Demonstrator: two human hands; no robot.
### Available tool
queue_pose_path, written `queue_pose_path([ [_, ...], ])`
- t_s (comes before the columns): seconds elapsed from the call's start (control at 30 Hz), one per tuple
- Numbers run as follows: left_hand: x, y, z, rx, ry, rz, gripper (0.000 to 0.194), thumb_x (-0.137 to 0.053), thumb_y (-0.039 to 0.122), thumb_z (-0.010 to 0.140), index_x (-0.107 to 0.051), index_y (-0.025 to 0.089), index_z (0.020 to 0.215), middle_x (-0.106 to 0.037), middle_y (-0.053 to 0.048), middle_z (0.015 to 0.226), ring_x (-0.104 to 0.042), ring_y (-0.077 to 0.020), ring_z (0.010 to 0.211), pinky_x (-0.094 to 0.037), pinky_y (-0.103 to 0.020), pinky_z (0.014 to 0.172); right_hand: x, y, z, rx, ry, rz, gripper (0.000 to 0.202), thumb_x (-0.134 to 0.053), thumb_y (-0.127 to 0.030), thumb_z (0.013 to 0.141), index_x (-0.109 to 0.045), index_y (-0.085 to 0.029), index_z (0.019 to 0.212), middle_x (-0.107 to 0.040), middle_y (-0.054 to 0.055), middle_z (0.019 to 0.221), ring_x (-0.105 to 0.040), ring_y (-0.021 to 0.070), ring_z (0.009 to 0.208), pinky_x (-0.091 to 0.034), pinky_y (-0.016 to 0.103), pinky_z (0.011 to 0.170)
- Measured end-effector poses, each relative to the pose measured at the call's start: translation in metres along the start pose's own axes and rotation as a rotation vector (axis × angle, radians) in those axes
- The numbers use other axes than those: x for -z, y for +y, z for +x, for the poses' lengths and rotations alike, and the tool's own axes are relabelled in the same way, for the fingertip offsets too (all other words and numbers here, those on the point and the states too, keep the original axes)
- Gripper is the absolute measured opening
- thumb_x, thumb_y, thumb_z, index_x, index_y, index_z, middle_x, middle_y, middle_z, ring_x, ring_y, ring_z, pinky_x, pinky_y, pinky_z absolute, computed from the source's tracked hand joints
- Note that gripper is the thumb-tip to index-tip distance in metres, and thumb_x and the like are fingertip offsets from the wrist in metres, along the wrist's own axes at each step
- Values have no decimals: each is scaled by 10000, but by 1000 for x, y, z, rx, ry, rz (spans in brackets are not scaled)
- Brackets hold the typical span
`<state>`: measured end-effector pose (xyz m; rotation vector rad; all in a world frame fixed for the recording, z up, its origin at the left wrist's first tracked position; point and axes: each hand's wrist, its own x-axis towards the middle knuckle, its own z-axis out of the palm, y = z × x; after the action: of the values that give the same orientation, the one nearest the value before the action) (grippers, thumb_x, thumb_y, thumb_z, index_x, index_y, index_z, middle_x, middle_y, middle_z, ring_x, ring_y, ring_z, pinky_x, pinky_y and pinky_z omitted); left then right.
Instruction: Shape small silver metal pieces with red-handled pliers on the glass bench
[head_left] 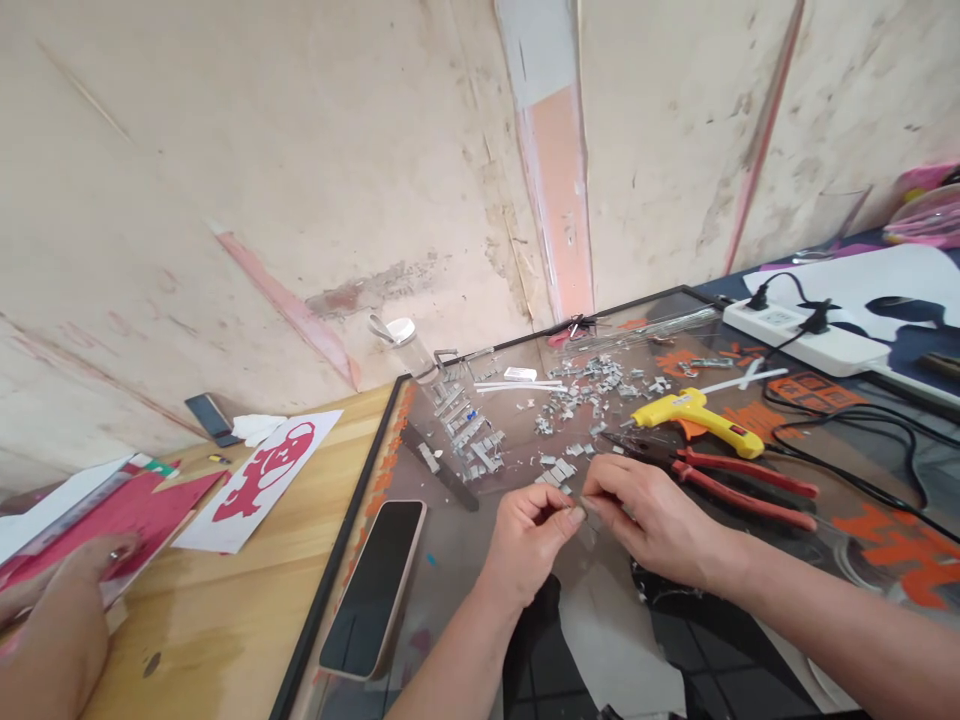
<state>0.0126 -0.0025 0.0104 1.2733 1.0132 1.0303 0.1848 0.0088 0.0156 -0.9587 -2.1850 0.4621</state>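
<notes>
Left hand [526, 540]: angled inward, pinched a tiny piece [583, 509] — too small to identify.
Right hand [651, 512]: curled, met it fingertip-first above the glassy table [457, 590].
Metal bits [555, 472]: lay toward the table's far edge, flat, grey.

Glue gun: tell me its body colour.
The glue gun has a yellow body, seen best in the head view, beside the red-handled pliers.

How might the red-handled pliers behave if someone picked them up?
The red-handled pliers would probably feel heavy for their size: the head looks metal. Their spread handles may swing; lying flat, the pliers seem unlikely to roll.
</notes>
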Motion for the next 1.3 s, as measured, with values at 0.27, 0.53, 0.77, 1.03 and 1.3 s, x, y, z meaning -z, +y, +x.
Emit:
queue_pose_path([
  [0.27,1,3,-5,-443,-51,684,189,-501,181,807,-657,192,702,-543,-59,691,-451,-175,693,-327,-293,673,-9,13,3,-461,-226,396,234,-448,-328,809,-485,-188,625,-367,-67,484,-321,85,454,-271,220,419],
  [0.53,7,0,5,21,12,86,234,-696,347,671,-596,139,630,-488,16,568,-369,-87,543,-287,-224,544,19,10,7,-105,-65,249,204,-461,-237,834,-620,-202,957,-628,59,931,-564,168,865,-457,302,770],
  [0.77,7,1,4,88,-55,-93,285,-750,357,613,-574,133,599,-454,39,504,-347,-67,507,-254,-216,521,16,13,4,284,14,-119,197,-483,-233,863,-621,-225,1003,-596,80,982,-551,164,891,-465,318,784],
  [1.03,6,3,2,38,-73,-3,249,-724,326,640,-565,137,604,-451,41,533,-356,-79,532,-274,-226,542,17,12,5,302,3,-112,180,-467,-257,881,-635,-194,892,-606,61,845,-534,138,772,-441,279,700],
  [1.3,6,7,-3,-389,-37,541,136,-545,202,803,-578,148,682,-487,-10,656,-428,-113,610,-329,-242,581,11,6,7,11,-78,148,201,-463,-252,853,-583,-184,706,-547,18,699,-490,129,689,-391,259,650],
])
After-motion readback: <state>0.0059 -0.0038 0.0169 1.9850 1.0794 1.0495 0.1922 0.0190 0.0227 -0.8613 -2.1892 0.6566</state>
